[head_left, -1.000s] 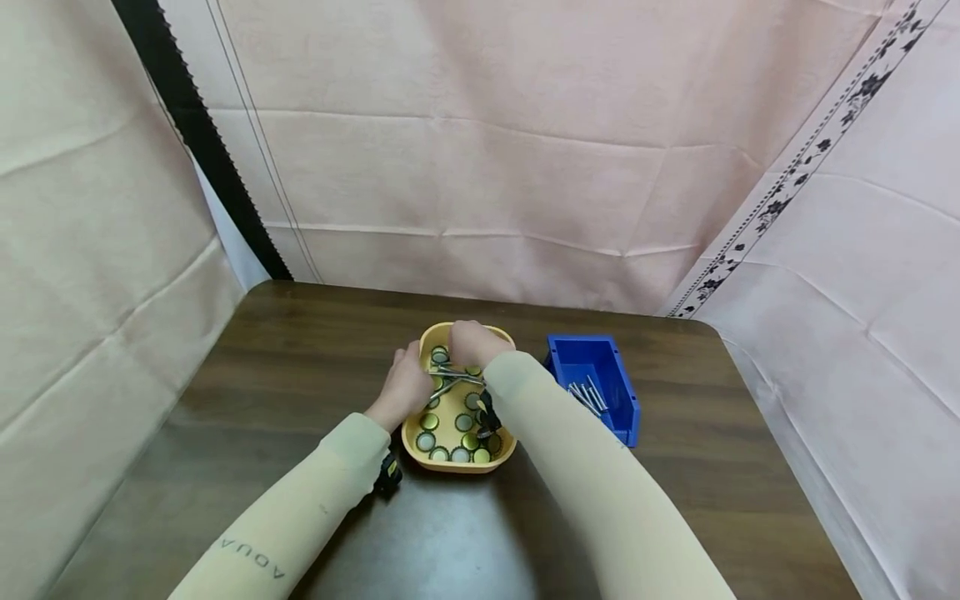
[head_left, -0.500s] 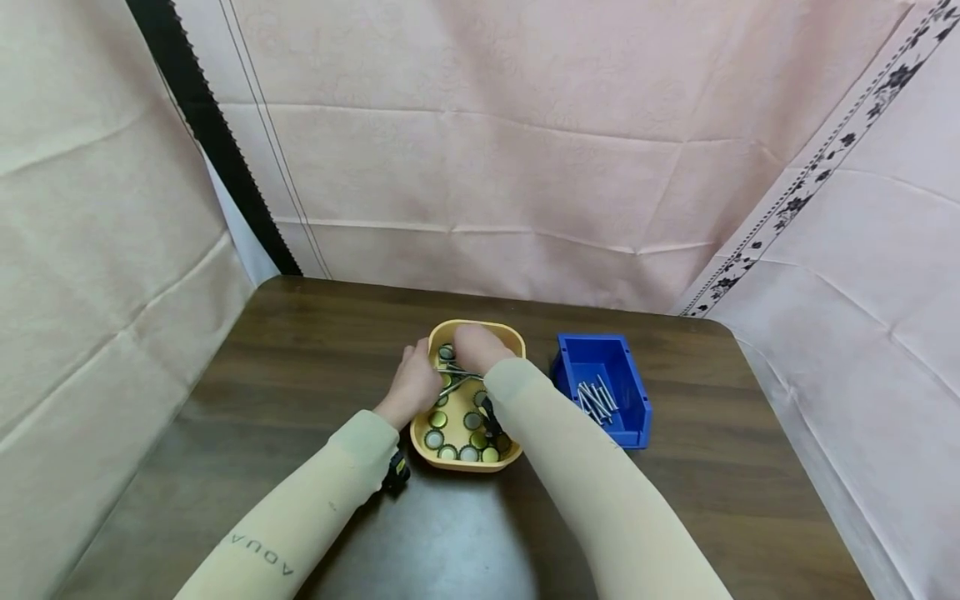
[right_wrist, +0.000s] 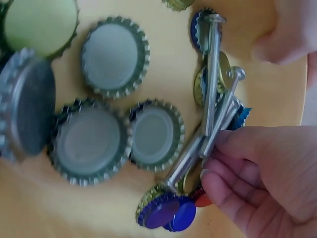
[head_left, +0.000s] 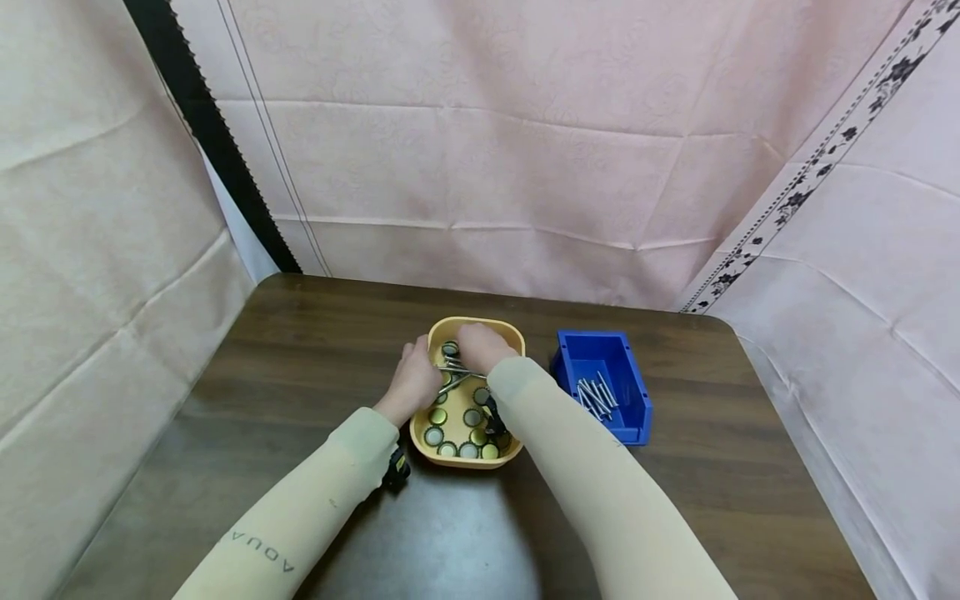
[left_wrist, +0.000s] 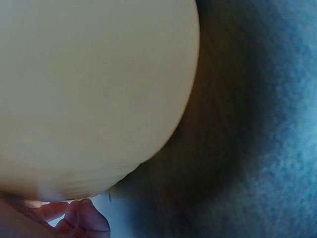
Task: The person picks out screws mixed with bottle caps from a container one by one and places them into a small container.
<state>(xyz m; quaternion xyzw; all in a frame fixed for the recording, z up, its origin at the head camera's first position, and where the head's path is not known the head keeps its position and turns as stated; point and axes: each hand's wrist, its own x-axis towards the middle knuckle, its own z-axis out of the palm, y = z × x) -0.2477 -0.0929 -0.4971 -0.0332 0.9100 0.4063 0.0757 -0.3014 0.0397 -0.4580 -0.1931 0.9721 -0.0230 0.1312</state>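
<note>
On the table stands a yellow tray (head_left: 418, 446) holding several bottle caps (right_wrist: 116, 57) and several silver metal nails (right_wrist: 213, 74). My left hand (head_left: 412, 383) grips the tray's left rim; some of its curled fingers (left_wrist: 89, 220) show under the tray's wall in the left wrist view. Inside the tray's far part is my right hand (head_left: 480, 346). Its thumb and fingers pinch at the ends of the nails, which lie crosswise over a cluster of caps in the right wrist view. In the head view the right fingertips are hidden behind the hand.
A blue bin (head_left: 633, 417) stands right of the tray, with several more nails (head_left: 597, 396) lying inside. The brown wooden table (head_left: 322, 333) extends around both. Pale cloth (head_left: 480, 167) hangs behind the table and at its sides.
The head view has shifted slightly, so everything sits a little further right. Both hands stay at nearly the same places on the tray and at the nails.
</note>
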